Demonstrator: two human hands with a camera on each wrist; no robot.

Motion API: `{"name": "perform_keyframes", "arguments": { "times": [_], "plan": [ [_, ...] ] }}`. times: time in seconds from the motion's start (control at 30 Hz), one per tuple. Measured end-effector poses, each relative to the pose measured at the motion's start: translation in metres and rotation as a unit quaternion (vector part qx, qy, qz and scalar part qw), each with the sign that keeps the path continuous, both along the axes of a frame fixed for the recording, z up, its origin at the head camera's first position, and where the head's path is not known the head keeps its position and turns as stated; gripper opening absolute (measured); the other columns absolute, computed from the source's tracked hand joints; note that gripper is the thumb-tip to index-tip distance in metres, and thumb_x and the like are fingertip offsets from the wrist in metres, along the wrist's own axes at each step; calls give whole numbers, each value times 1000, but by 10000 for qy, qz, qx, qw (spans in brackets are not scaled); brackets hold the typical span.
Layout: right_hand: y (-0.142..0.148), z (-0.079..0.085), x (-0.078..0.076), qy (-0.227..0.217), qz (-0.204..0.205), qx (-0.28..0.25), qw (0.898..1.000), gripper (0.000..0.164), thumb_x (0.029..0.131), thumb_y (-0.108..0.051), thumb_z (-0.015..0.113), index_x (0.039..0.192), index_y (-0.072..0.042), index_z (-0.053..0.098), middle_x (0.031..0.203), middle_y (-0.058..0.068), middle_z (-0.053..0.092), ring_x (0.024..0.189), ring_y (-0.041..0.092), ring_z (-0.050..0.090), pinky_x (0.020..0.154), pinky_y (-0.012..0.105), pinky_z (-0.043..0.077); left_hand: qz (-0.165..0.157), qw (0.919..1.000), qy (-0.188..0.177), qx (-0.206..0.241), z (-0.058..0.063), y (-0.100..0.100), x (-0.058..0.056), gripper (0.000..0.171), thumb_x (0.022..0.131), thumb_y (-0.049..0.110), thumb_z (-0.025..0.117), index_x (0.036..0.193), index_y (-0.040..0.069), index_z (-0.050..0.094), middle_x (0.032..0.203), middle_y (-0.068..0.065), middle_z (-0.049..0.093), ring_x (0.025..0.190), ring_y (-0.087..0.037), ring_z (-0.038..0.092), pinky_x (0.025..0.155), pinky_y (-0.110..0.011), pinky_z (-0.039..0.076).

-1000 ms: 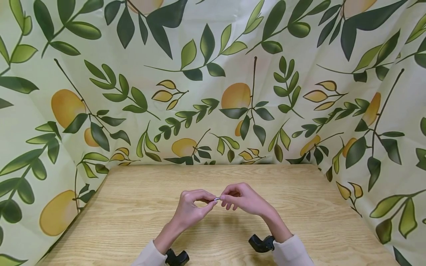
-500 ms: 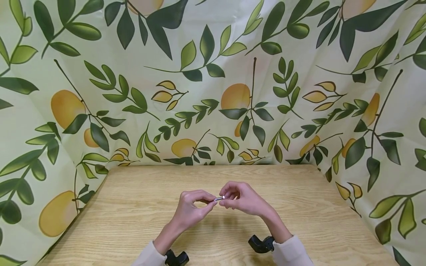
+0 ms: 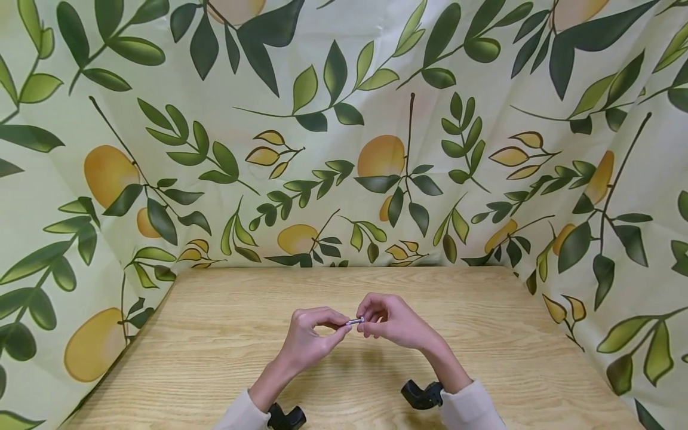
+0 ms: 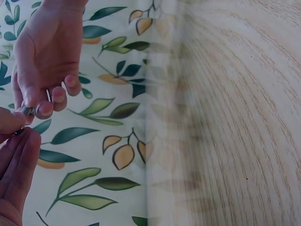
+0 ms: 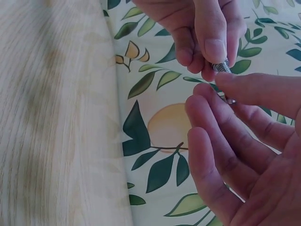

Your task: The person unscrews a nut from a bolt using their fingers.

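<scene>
Over the table, a small silver bolt [image 3: 355, 321] lies nearly level between the two hands. My left hand [image 3: 314, 336] pinches one end of it between thumb and fingertips. At the other end is my right hand [image 3: 396, 322], its thumb and index finger bent about the bolt's head. The right wrist view shows the threaded shank [image 5: 222, 67] coming out from under the left thumb. There the right thumb [image 5: 240, 81] presses across the bolt, and the head [image 5: 230, 100] peeks out below. The right hand's other fingers are loosely bent beneath. Fingertips hide part of the bolt.
A light wood-grain table [image 3: 226, 370] spreads beneath both hands. Behind it and at both sides hangs a cloth [image 3: 333, 161] printed with leaves and orange fruit. Black wrist devices [image 3: 423, 394] sit by the pale sleeves [image 3: 470, 407].
My right thumb and index finger spread off the bolt's head half a second ago, uncovering it, and now close in around it again. The left hand keeps its pinch in place.
</scene>
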State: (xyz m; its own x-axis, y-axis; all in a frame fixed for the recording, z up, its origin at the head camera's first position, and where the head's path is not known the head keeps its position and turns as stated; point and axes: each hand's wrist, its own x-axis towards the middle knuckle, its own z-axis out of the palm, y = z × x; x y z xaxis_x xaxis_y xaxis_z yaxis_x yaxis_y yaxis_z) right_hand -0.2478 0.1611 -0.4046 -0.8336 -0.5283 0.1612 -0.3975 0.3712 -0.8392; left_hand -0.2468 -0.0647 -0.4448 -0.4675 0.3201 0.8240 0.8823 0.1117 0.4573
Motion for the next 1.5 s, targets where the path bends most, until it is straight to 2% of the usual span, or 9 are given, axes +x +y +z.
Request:
{"name": "perform_keyframes", "arguments": {
  "times": [0.13,0.23,0.4,0.57,0.7,0.87,1.03,1.3,1.5],
  "plan": [
    [1,0,-1,-125,13,7,9999,26,90,-12,79,109,0,66,87,11,74,73,20,69,61,25,59,1,9999,-103,9,1,0,0,15,78,-9,83,88,3,79,82,-11,79,70,-16,76,66,-22,65],
    [2,1,-1,-301,50,111,9995,25,96,-19,73,113,0,68,90,10,75,74,19,71,62,31,62,-10,10000,-51,1,1,0,-1,14,79,-7,83,88,2,79,83,-11,80,70,-16,77,67,-22,65],
    [2,1,-2,-397,84,159,9991,19,103,-23,63,106,-6,71,90,11,75,78,31,73,65,40,65,24,10000,7,-50,1,1,-2,12,81,-6,82,89,3,79,83,-9,80,71,-14,76,69,-19,64],
    [1,1,-2,-252,97,-17,9996,8,98,-14,69,102,-7,68,90,20,73,73,18,71,62,34,64,66,9997,-229,-69,1,1,-2,14,81,-6,82,89,6,80,84,-8,80,72,-11,76,69,-18,64],
    [1,0,-2,-180,59,-30,9998,16,95,-11,73,107,-4,67,89,18,74,71,13,69,62,37,64,71,9998,-196,-73,1,0,-1,15,80,-7,82,89,5,79,84,-9,80,72,-11,76,68,-19,64],
    [2,0,-3,-320,-35,42,9995,23,100,-21,69,114,-4,69,89,8,75,75,22,72,64,45,65,94,9999,-69,-61,2,0,-1,14,81,-7,82,88,5,79,83,-9,80,71,-13,76,68,-20,65],
    [2,0,-3,-395,15,57,9992,18,103,-22,62,105,-7,72,90,9,75,79,34,73,67,51,65,112,9999,-83,-70,2,-1,-1,13,81,-6,82,88,5,79,83,-8,80,71,-13,76,68,-21,65],
    [2,0,-2,-216,41,-134,9997,10,96,-8,71,104,-3,67,87,16,73,74,15,69,64,39,65,119,9992,-360,-80,0,-1,-1,13,80,-6,83,87,5,79,84,-7,80,73,-11,76,68,-20,65],
    [2,-1,-2,-357,44,-107,9993,21,97,-15,71,113,-1,67,91,16,74,74,25,72,59,40,64,109,9999,-43,-31,-2,-1,-1,15,79,-7,83,88,4,79,82,-10,80,71,-14,76,66,-22,65]
  ]
}}
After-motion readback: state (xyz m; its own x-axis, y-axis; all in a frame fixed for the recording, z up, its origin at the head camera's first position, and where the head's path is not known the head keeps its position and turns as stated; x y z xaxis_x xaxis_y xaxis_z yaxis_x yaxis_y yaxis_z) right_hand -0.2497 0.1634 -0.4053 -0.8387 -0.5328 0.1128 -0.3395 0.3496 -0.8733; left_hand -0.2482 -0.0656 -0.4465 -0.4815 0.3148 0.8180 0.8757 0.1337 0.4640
